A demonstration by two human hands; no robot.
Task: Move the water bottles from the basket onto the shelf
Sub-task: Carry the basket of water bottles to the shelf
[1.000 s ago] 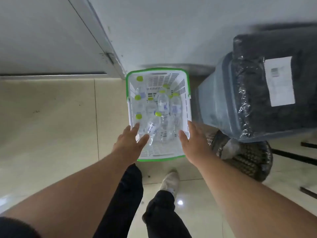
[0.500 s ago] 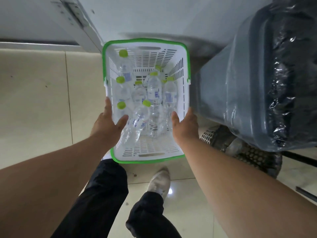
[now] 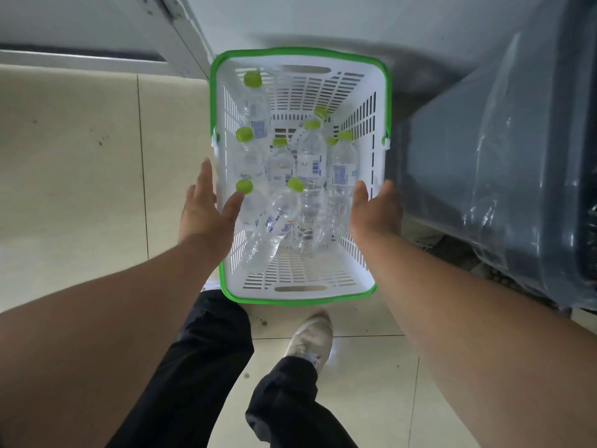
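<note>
A white slotted basket [image 3: 300, 282] with a green rim stands on the floor ahead of me. Several clear water bottles [image 3: 311, 163] with green caps lie and lean inside it. My left hand [image 3: 206, 205] is spread over the basket's left rim, fingers straight outside the wall, thumb reaching in near a bottle cap. My right hand [image 3: 374, 208] lies along the right rim with relaxed fingers. Neither hand holds a bottle. No shelf is in view.
A large grey bin [image 3: 504, 176] wrapped in clear plastic stands close on the right. A white wall [image 3: 323, 21] and a door frame [image 3: 174, 43] rise behind the basket. Beige floor tiles [image 3: 71, 176] spread to the left. My legs and one shoe [image 3: 310, 337] are below.
The view has closed in and tilted down over the basket. Both hands have stayed at its left and right rims, now nearer the middle of its length.
</note>
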